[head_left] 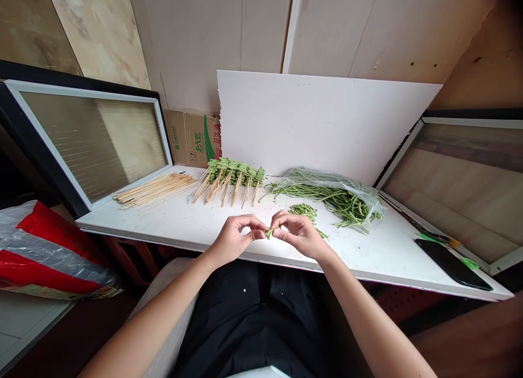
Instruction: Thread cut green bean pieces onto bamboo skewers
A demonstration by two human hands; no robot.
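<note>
1. Bean pieces (269, 233), short + green, are up btw both hands, over the bench (196, 217) near its front edge. Exact count n/a, too small to tell.
2. L hand (237, 236): grip nearly closed, thumb vs fingertips, pinching the pcs from the L.
3. R hand (302, 236): same tight pinch from the R, tips right next to L's. Can't tell if there's a skewer in there too.
4. Step in hand, my read: lining up or threading a small row of cut pcs, batch partly thru.
5. Next move prob calls for keeping pcs flat + side by side in one pinch, other hand free to guide a stick thru (if none's in). Too much squeeze could roll or split them.
6. Supply: loose skewers (157, 189) lie L on bench; cut-bean pile (303, 210) just beyond R hand, partly hidden by it; long beans (345, 202) back R, partly under a clear plastic bag (327, 176).
7. Loaded bean skewers (237, 171) stacked at back, L of center, bare ends pointing frontward.
8. Far R: phone (453, 262) + scissors (439, 237), apart from the work, prob n/a here.
</note>
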